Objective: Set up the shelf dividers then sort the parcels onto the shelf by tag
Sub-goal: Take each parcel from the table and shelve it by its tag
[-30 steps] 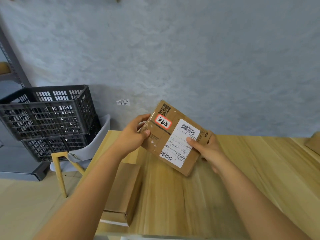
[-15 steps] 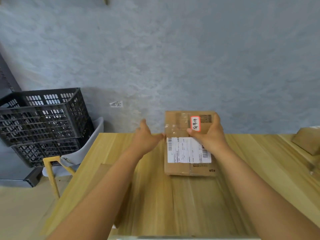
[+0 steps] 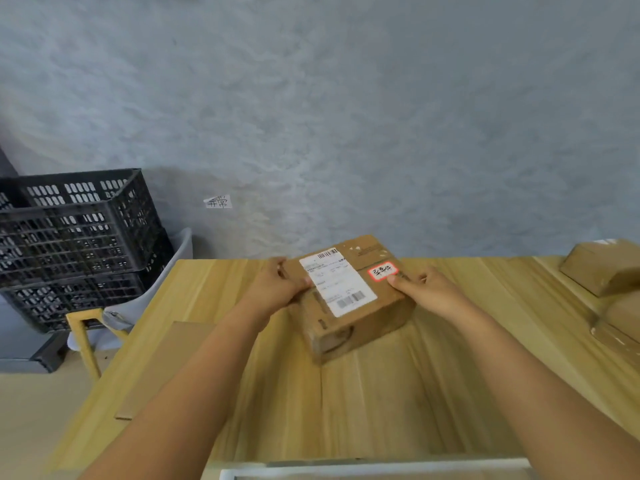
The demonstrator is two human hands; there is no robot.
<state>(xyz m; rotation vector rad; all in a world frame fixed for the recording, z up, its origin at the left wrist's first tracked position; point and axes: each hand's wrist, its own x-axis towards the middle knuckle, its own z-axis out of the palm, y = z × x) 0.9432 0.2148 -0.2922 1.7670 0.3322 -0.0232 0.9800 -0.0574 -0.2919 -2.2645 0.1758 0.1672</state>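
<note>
A brown cardboard parcel (image 3: 360,317) lies on the wooden table (image 3: 398,403), near its far edge. On top it carries a white shipping label and a red-bordered handwritten tag (image 3: 382,270). My left hand (image 3: 277,287) grips the parcel's left end, thumb on top. My right hand (image 3: 427,289) grips its right end, the thumb pressing just below the tag. No shelf or dividers are in view.
Further parcels (image 3: 602,265) lie at the table's right edge. A flat cardboard piece (image 3: 162,362) lies at the table's left. Stacked black crates (image 3: 76,237) rest on a chair (image 3: 114,313) to the left. A small paper note (image 3: 218,201) is stuck to the grey wall.
The parcel has been turned in my hands and brought down onto the table; its tag now faces right. My left hand, which had let go half a second ago, grips it again.
</note>
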